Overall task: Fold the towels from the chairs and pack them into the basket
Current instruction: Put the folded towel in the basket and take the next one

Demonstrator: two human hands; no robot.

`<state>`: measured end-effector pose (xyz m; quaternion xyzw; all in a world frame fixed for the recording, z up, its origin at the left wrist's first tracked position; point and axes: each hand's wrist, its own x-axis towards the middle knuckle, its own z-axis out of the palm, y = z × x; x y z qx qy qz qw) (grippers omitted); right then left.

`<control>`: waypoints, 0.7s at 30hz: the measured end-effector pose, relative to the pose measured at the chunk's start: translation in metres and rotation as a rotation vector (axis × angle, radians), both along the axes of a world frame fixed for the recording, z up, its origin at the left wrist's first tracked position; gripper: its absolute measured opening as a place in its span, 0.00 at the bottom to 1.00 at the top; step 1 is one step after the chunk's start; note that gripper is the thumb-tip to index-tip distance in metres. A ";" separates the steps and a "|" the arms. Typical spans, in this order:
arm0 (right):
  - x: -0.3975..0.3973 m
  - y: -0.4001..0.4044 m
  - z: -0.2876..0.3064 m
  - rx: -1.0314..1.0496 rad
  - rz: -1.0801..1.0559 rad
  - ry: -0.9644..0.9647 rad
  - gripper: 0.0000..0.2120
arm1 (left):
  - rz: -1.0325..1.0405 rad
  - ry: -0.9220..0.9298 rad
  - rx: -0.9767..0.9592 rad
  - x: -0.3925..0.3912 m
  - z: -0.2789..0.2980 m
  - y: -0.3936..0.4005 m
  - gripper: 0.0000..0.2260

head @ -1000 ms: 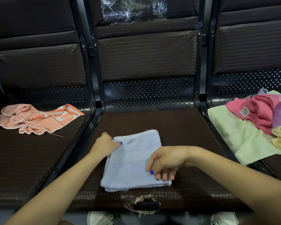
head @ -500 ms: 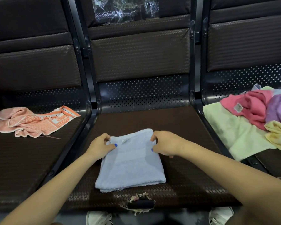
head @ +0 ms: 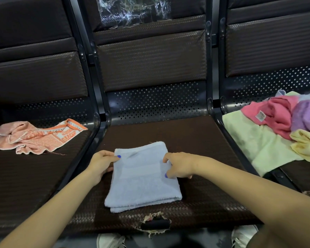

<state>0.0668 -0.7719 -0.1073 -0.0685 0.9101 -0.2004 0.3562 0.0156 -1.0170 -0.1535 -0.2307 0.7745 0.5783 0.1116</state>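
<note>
A folded light blue towel [head: 141, 178] lies on the middle chair seat [head: 195, 140]. My left hand [head: 102, 163] grips its far left edge, thumb on top and fingers under the fold. My right hand [head: 179, 165] pinches its right edge, thumb and forefinger on the cloth. An orange patterned towel [head: 36, 136] lies crumpled on the left seat. On the right seat a pale green towel [head: 254, 144] is spread under a pink towel [head: 276, 115], a purple towel [head: 308, 115] and a yellow towel [head: 306, 145]. No basket is in view.
Dark chair backs stand behind the three seats, with metal frame rails [head: 95, 126] between them. The middle seat's front edge has a torn hole [head: 154, 224]. White shoes [head: 111, 240] show below the seat. Clear plastic [head: 132, 11] hangs on the middle backrest.
My right hand moved from the towel's near right corner up to its right edge beside the far corner and took hold there. My left hand kept its grip on the left edge.
</note>
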 end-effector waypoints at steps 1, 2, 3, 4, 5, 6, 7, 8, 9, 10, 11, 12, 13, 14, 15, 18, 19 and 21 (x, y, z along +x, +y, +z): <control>0.000 0.000 0.000 0.008 0.009 0.001 0.27 | -0.002 -0.007 -0.007 0.001 0.000 0.000 0.06; 0.001 0.000 0.000 0.017 0.017 0.010 0.27 | -0.004 -0.011 -0.035 0.002 0.002 0.001 0.06; 0.002 -0.001 0.000 0.030 0.028 0.026 0.28 | -0.026 -0.010 -0.111 0.003 0.003 0.001 0.06; 0.003 -0.002 0.000 0.049 0.044 0.045 0.28 | -0.078 -0.010 -0.222 0.004 0.005 0.000 0.06; 0.004 -0.003 0.000 0.070 0.060 0.061 0.28 | -0.140 -0.010 -0.328 0.005 0.006 -0.002 0.08; 0.005 -0.004 -0.001 0.090 0.076 0.073 0.27 | -0.198 -0.012 -0.404 0.009 0.007 -0.002 0.11; 0.007 -0.006 -0.002 0.109 0.091 0.081 0.26 | -0.247 -0.023 -0.438 0.013 0.008 -0.004 0.14; 0.008 -0.008 -0.003 0.127 0.107 0.089 0.25 | -0.283 -0.045 -0.429 0.017 0.010 -0.004 0.16; 0.009 -0.010 -0.004 0.146 0.121 0.099 0.24 | -0.303 -0.072 -0.402 0.020 0.010 -0.004 0.17; 0.009 -0.012 -0.005 0.163 0.135 0.106 0.23 | -0.320 -0.093 -0.390 0.023 0.011 -0.003 0.18; 0.009 -0.013 -0.006 0.177 0.147 0.110 0.23 | -0.332 -0.101 -0.408 0.025 0.012 -0.002 0.18; 0.009 -0.015 -0.006 0.190 0.159 0.114 0.24 | -0.328 -0.094 -0.434 0.026 0.012 -0.001 0.17; 0.009 -0.016 -0.006 0.201 0.172 0.117 0.24 | -0.310 -0.086 -0.437 0.026 0.011 0.000 0.15; 0.008 -0.017 -0.006 0.212 0.186 0.117 0.25 | -0.276 -0.088 -0.396 0.026 0.012 0.001 0.13; 0.008 -0.019 -0.005 0.221 0.198 0.116 0.25 | -0.233 -0.099 -0.314 0.025 0.012 0.001 0.12; 0.010 -0.021 -0.003 0.241 0.223 0.107 0.25 | -0.089 -0.145 -0.073 0.026 0.016 0.001 0.11; 0.011 -0.022 -0.003 0.242 0.233 0.099 0.25 | -0.058 -0.160 -0.032 0.027 0.017 0.000 0.11; 0.012 -0.021 -0.002 0.226 0.249 0.085 0.26 | -0.026 -0.208 0.007 0.030 0.018 -0.002 0.08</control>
